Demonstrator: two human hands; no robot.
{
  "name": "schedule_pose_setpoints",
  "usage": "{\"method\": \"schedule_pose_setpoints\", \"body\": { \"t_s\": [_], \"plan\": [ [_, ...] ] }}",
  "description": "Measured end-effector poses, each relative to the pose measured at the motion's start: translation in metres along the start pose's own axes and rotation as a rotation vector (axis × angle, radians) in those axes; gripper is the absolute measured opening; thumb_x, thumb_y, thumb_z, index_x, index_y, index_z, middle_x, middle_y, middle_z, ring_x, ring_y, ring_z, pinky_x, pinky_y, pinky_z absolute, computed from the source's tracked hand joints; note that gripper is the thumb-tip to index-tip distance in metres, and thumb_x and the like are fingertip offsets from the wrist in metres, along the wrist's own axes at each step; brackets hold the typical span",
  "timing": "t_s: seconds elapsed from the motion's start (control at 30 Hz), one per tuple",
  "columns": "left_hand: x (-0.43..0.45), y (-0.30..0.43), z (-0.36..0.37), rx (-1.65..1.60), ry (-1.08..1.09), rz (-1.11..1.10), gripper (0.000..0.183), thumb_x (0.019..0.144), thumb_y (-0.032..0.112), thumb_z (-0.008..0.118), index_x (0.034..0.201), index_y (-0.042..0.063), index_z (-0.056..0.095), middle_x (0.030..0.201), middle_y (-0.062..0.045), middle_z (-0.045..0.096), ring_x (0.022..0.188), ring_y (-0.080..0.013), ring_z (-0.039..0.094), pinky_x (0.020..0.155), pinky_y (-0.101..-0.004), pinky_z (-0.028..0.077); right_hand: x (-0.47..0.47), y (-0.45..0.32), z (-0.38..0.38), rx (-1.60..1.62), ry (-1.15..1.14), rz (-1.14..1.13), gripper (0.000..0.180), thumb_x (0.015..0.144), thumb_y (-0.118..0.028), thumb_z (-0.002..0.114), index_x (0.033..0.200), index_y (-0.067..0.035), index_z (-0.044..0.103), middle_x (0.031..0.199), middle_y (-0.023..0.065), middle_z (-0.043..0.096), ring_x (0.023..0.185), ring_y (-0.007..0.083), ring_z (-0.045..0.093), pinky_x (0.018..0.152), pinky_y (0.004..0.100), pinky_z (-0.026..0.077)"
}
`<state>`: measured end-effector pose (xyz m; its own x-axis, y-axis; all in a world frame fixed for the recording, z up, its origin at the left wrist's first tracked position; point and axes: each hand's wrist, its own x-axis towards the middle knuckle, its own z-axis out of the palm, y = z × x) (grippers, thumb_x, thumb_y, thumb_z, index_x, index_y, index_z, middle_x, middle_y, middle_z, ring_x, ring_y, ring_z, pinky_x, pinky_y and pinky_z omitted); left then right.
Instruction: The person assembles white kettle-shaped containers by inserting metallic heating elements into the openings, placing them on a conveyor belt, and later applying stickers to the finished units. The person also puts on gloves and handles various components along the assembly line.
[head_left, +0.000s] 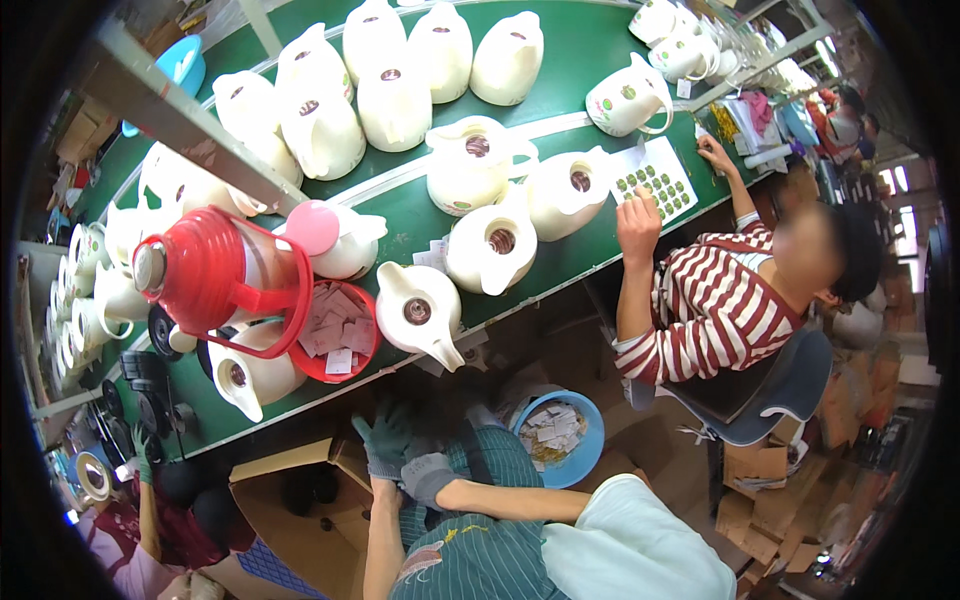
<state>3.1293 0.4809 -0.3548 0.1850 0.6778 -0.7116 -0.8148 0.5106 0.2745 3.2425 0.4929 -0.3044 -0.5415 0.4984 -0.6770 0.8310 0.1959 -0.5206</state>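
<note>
My left hand (386, 439), in a knitted work glove with a green coating, is above the lap beside the open cardboard box. Close against it, in a grey-cuffed glove, is my right hand (426, 463); its fingers are mostly hidden in shadow. Whether either hand holds anything cannot be made out. On the green workbench (559, 266) beyond them stands a cream vacuum jug (418, 309) without a lid. Left of it are a red plastic tub (367, 300) of paper tags and a large red thermos flask (202, 266) with a raised handle.
A cardboard box (292, 465) with dark round parts is left of my hands; a blue bucket (592, 427) of tags is right. A seated co-worker (720, 300) handles a sticker sheet (679, 165). Another person's gloved hand (142, 454) is far left. A metal post (199, 127) crosses the bench.
</note>
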Motion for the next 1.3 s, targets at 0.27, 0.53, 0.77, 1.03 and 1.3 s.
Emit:
{"method": "schedule_pose_setpoints", "body": {
  "t_s": [0.27,0.53,0.77,1.03,1.3],
  "plan": [
    [0.039,0.007,-0.118,-0.135,0.237,0.348,0.077,0.104,0.065,0.041,0.163,0.017,0.027,0.169,-0.007,0.027,0.154,-0.0346,0.026,0.121,-0.0597,0.023,0.011,-0.018,0.010,0.077,-0.113,-0.173,0.036,0.094,-0.029,0.055,0.100,-0.004,0.079,0.101,0.0212,0.076,0.094,0.0357,0.075,0.080,0.0464,0.058],
    [0.021,0.014,-0.126,-0.513,0.701,0.106,0.080,0.094,0.053,0.061,0.161,0.024,0.028,0.164,0.000,0.036,0.147,-0.0289,0.038,0.115,-0.0669,0.029,0.004,-0.043,0.017,0.043,-0.057,-0.329,0.027,0.089,-0.026,0.060,0.091,-0.006,0.078,0.094,0.0202,0.076,0.090,0.0367,0.074,0.077,0.0480,0.057],
    [0.052,0.009,-0.158,-0.239,0.731,0.372,0.050,0.102,0.034,0.044,0.146,0.012,0.052,0.150,-0.006,0.056,0.132,-0.0246,0.055,0.106,-0.0341,0.045,-0.009,-0.044,-0.014,0.122,-0.201,-0.233,0.039,0.098,-0.035,0.049,0.099,-0.007,0.075,0.097,0.0226,0.074,0.093,0.0408,0.072,0.079,0.0500,0.056],
    [0.001,0.053,-0.016,0.576,0.492,0.375,0.037,0.106,0.032,0.051,0.117,0.002,0.071,0.093,-0.009,0.074,0.067,-0.0122,0.061,0.061,-0.0246,0.047,-0.054,-0.008,-0.047,0.625,0.750,-0.106,0.027,0.097,-0.026,0.067,0.111,-0.003,0.068,0.103,0.0189,0.071,0.095,0.0398,0.068,0.083,0.0472,0.054],
    [-0.002,0.125,0.133,1.696,-0.081,1.300,0.044,0.078,0.001,0.078,0.121,0.008,0.072,0.122,-0.014,0.068,0.115,-0.0357,0.063,0.098,-0.0446,0.052,-0.011,0.036,-0.140,0.153,1.289,0.188,0.071,0.086,-0.031,0.081,0.148,-0.013,0.052,0.149,0.0289,0.040,0.135,0.0489,0.041,0.110,0.0556,0.039]
  ]
}}
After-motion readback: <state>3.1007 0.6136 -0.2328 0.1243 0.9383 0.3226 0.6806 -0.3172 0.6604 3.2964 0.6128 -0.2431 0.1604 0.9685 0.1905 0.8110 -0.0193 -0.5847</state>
